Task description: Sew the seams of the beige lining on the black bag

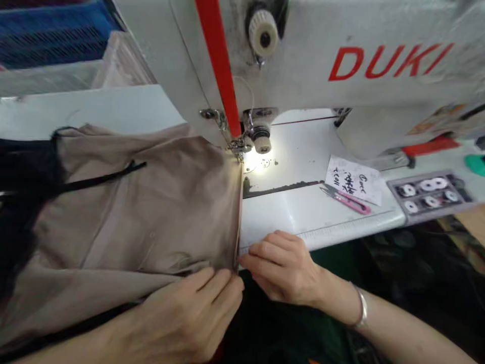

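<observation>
Pinching the near corner of the tan fabric (pixel 182 202) with the narrowly curled right hand (pixel 284 270); gripping just beside with the bent left hand (pixel 189 313); spreading it across the counter (pixel 273 217), under the sewing machine (pixel 303 60).

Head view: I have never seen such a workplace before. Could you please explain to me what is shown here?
The camera sits on a person's head and looks forward and down. The big white machine is a sewing machine, lit near its needle. A brown cloth covers the left of the table, its right edge running from the needle area towards the person. Both bare hands are there: the left hand rests on the cloth; the right hand pinches its edge. Further right lie pink snips, a handwritten paper and a bobbin box.
</observation>
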